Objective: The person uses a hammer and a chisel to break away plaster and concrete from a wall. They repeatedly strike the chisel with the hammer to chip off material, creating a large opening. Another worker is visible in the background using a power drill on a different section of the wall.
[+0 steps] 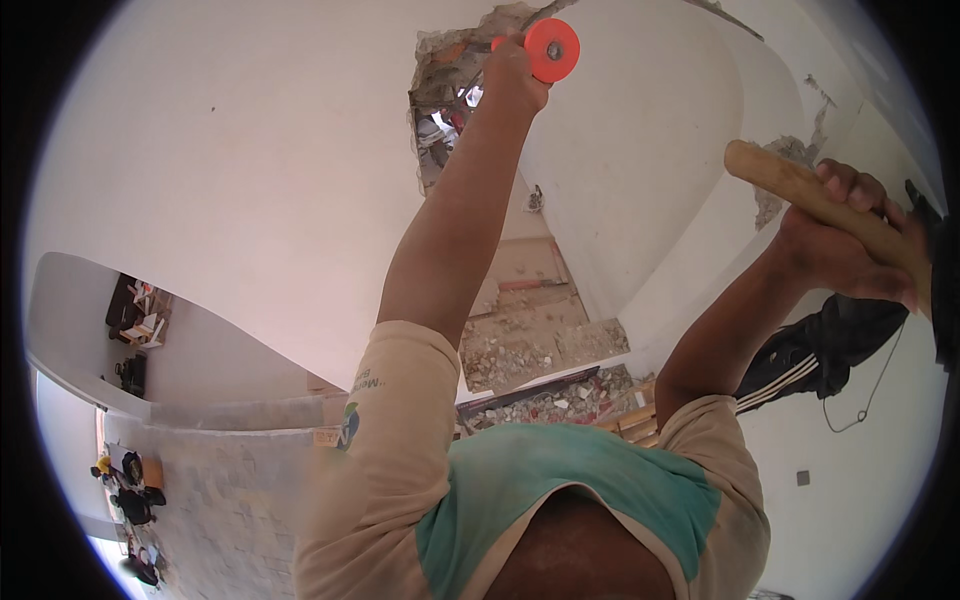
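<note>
My left hand (517, 75) is raised and closed around a chisel fitted with a round orange hand guard (546, 34); the steel striking end shows at its middle. It is beside a jagged hole (439, 79) in the white wall, with rough masonry exposed; the chisel's tip is hidden. At the right, my right hand (832, 255) grips a thick wooden handle (776, 174), whose bare end points up and left. A dark block (948, 292) at the other end, partly cut off by the picture's rim, looks like a hammer head. The two hands are well apart.
Broken rubble (510, 349) covers steps below the wall. Black cloth with white stripes (795, 360) hangs at the right, near a dangling wire (862, 415). Another chipped wall patch (769, 202) lies behind my right hand. Several people (135, 506) are far off at lower left.
</note>
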Demonstrator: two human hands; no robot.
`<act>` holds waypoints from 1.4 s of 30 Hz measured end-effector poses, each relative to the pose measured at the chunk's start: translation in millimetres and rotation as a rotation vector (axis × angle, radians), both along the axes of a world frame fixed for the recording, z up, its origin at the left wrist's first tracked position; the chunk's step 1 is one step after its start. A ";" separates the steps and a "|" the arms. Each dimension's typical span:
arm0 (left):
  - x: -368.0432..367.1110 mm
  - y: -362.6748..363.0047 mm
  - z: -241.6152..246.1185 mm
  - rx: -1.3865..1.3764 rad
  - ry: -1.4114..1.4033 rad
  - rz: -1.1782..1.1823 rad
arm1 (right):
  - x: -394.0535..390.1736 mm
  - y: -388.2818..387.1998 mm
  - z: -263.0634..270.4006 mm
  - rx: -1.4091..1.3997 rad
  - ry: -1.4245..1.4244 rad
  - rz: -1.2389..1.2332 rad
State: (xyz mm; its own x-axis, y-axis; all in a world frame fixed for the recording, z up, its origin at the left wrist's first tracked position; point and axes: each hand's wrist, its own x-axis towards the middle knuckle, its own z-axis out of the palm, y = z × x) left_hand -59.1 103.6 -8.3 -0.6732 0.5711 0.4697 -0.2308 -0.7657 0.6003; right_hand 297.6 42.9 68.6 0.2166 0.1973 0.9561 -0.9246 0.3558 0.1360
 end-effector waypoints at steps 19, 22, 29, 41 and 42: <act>-9.9 13.1 -10.6 0.221 0.177 -0.044 | -13.4 -29.9 13.7 -0.382 0.273 -0.294; -3.1 2.7 -3.5 0.233 0.279 -0.036 | -103.1 -59.4 -62.4 -0.505 -0.274 -0.056; 50.6 -53.1 26.8 -0.045 -0.292 -0.210 | -56.4 10.4 -207.1 -0.609 -0.857 -0.036; 33.1 -23.6 6.1 0.004 -0.405 -0.244 | -127.1 -52.3 -167.3 -0.485 -0.824 -0.525; 25.7 -22.9 -5.8 -0.072 -0.131 -0.118 | -127.8 -45.2 -205.4 -0.437 -1.008 -0.631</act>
